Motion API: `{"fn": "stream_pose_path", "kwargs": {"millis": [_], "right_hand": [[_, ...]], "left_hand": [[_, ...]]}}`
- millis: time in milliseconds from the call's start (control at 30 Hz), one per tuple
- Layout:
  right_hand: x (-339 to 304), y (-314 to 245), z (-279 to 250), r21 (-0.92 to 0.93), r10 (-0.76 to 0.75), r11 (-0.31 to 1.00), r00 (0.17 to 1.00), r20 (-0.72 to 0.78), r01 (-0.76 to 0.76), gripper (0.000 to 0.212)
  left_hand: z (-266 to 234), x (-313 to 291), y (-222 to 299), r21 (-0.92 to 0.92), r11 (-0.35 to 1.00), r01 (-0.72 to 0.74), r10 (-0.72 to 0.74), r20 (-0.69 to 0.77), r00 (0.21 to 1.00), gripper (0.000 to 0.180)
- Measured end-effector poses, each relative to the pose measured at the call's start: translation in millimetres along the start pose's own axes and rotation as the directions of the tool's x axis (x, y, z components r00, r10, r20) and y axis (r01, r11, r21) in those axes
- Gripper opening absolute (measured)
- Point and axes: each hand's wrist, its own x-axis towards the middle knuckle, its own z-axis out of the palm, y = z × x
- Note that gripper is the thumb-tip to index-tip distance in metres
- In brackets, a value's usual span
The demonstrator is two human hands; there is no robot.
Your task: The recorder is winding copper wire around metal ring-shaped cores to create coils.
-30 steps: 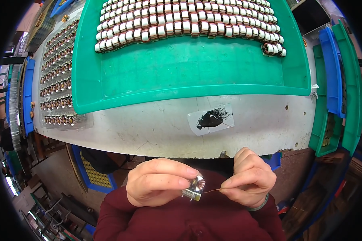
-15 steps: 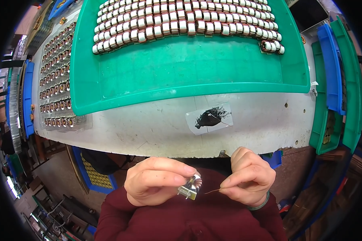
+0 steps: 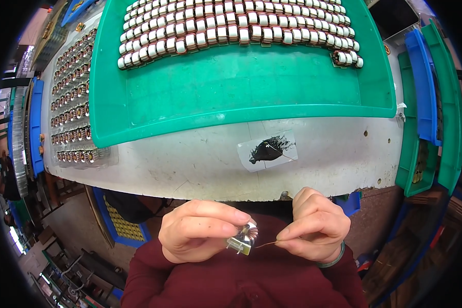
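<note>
My left hand (image 3: 203, 230) pinches a toroidal coil (image 3: 248, 234), a ring wound with copper wire, with a white part on top and a small base with metal pins below. In my right hand (image 3: 317, 226), a thin brown wire (image 3: 264, 245) is held between thumb and forefinger. The wire's free tip is at the lower right side of the coil; whether it touches cannot be made out. Both hands are above my lap, just in front of the table edge.
A large green bin (image 3: 241, 114) on the white table (image 3: 190, 174) holds rows of white-topped coils (image 3: 210, 36). A clear tray of coils (image 3: 74, 113) lies left. Black paste is smeared on a card (image 3: 268, 150). Blue and green bins (image 3: 421, 92) stand right.
My right hand has shifted slightly left, bringing the wire's tip up to the coil. My left hand and the coil have hardly moved.
</note>
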Motion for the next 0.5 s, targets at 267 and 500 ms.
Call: {"fn": "stream_pose_path", "kwargs": {"millis": [267, 500], "right_hand": [[-4.4, -2.5, 1.3, 0.022, 0.059, 0.998, 0.998, -0.036, -0.059, 0.014], [-4.7, -4.5, 0.5, 0.004, 0.088, 0.996, 0.994, -0.063, -0.088, 0.013]], "left_hand": [[0.7, -1.2, 0.1, 0.013, 1.000, -0.011, 0.011, 0.011, 1.000, 0.024], [0.1, 2.9, -1.5, 0.010, 0.999, -0.046, 0.046, 0.035, 0.998, 0.023]]}}
